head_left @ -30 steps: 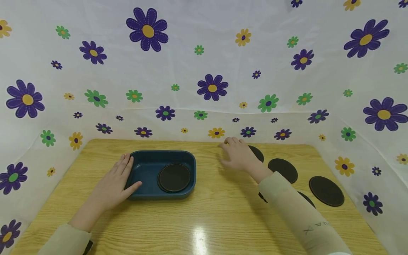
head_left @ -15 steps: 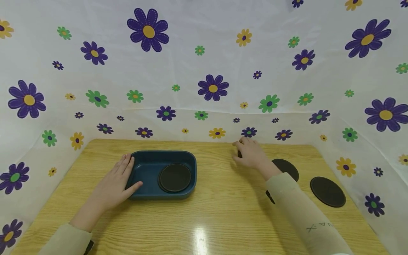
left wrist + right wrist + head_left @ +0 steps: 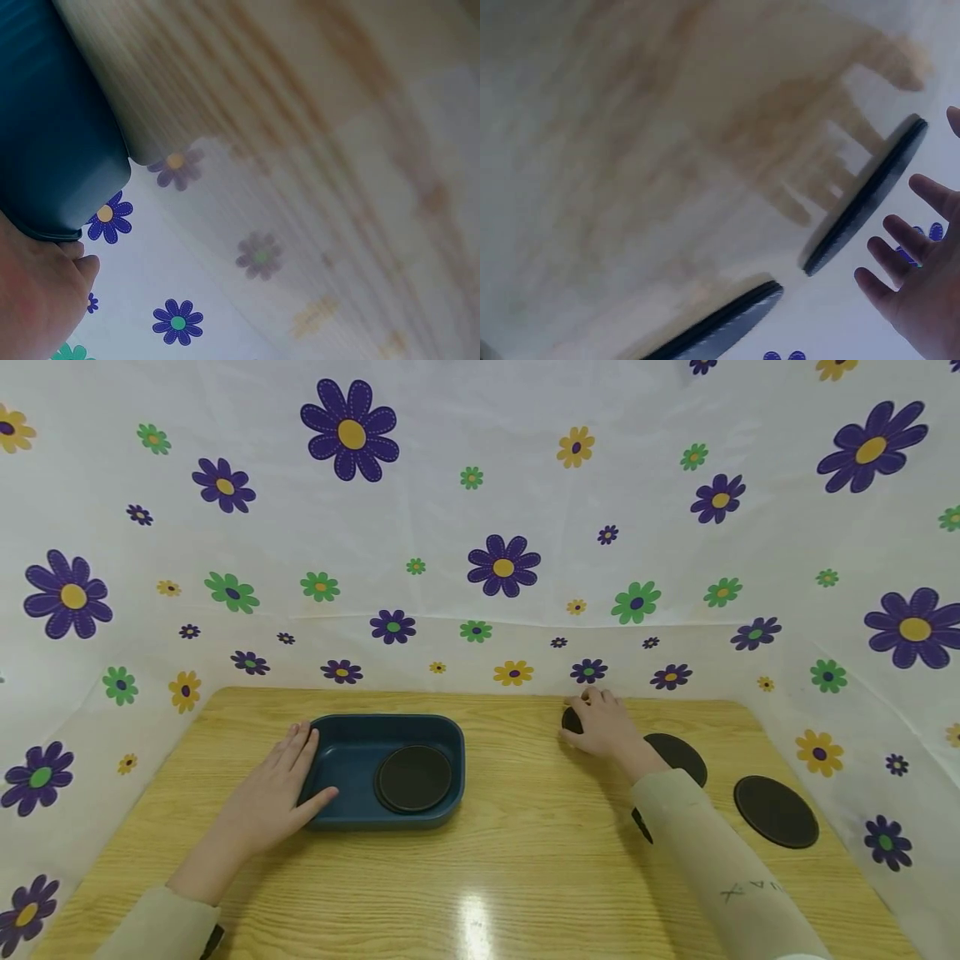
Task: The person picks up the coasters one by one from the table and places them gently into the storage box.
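Note:
In the head view my left hand (image 3: 266,797) lies against the left wall of a blue rectangular tray (image 3: 345,818), its fingers straight along the rim and the thumb over the near left corner. Inside the tray, to the right, black round coasters (image 3: 415,777) lie stacked. My right hand (image 3: 603,727) is over another black coaster (image 3: 572,721) near the table's far edge and hides most of it. From the right wrist, the fingers (image 3: 889,262) look spread and apart from the nearby coaster (image 3: 868,196). Nothing is held there.
Two more black coasters, one partly behind the right forearm (image 3: 678,756) and one farther right (image 3: 776,811), lie on the wooden table (image 3: 375,885). A white flowered cloth (image 3: 420,510) rises behind and at both sides of the table.
My right hand has moved rightward and come over the far coaster, whose left edge now shows between thumb and fingers. The left hand and the tray have stayed in place.

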`<state>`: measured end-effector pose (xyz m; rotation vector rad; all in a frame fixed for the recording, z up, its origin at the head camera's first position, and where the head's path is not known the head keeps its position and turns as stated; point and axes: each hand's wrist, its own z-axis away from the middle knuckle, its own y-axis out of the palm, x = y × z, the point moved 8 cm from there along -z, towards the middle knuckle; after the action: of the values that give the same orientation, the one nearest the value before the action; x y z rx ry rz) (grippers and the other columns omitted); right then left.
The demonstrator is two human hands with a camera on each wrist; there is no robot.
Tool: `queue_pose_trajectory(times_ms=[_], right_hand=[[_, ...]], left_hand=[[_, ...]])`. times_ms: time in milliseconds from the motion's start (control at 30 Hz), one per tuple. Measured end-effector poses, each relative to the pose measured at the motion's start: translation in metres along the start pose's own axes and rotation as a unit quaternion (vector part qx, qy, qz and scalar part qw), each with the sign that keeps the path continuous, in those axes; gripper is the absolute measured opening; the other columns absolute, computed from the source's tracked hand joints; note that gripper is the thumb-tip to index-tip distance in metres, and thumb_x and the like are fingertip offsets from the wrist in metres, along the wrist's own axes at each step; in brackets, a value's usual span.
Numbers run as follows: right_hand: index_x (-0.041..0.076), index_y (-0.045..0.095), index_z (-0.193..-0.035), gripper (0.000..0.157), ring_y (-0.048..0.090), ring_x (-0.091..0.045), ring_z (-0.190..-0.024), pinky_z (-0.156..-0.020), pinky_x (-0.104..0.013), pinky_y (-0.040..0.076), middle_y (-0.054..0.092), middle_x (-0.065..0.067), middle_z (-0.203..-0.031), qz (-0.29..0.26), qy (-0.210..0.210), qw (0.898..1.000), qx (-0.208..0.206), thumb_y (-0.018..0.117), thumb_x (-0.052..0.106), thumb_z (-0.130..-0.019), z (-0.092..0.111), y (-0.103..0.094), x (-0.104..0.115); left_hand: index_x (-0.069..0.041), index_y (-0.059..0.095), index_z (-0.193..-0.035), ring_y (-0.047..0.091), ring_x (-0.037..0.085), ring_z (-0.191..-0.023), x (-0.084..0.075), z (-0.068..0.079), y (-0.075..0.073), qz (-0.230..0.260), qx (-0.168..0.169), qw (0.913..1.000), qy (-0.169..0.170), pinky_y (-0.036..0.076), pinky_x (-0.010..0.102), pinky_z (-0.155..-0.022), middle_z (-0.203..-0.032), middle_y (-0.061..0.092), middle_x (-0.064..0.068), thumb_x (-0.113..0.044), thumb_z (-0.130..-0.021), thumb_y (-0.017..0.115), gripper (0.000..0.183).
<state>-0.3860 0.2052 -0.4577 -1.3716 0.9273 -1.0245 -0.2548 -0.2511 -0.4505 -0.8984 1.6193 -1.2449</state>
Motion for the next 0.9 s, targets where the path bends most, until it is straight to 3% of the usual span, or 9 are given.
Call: queue_pose_trajectory(times_ms=[567, 900], right_hand=[[0.007, 0.046, -0.158, 0.073, 0.044, -0.056, -0.141, -0.109, -0.076, 0.044, 0.040, -0.033, -0.155, -0.003, 0.044, 0.998, 0.039, 0.059, 0.051, -0.100, -0.005, 0.016, -0.013], [0.006, 0.045, -0.158, 0.078, 0.044, -0.056, -0.140, -0.108, -0.078, 0.044, 0.040, -0.034, -0.154, -0.007, 0.050, 0.997, 0.051, 0.063, 0.054, -0.098, -0.003, 0.016, -0.013]], left_hand=[[0.007, 0.019, -0.167, 0.014, 0.045, -0.165, -0.001, 0.002, -0.003, 0.007, -0.004, 1.0000, -0.002, 0.021, 0.058, -0.134, -0.176, 0.015, 0.028, -0.056, -0.104, 0.059, 0.097], [0.007, 0.020, -0.166, 0.014, 0.045, -0.165, -0.001, 0.001, -0.002, 0.001, 0.002, 1.0000, -0.005, 0.026, 0.062, -0.131, -0.176, 0.016, 0.027, -0.056, -0.104, 0.059, 0.097]])
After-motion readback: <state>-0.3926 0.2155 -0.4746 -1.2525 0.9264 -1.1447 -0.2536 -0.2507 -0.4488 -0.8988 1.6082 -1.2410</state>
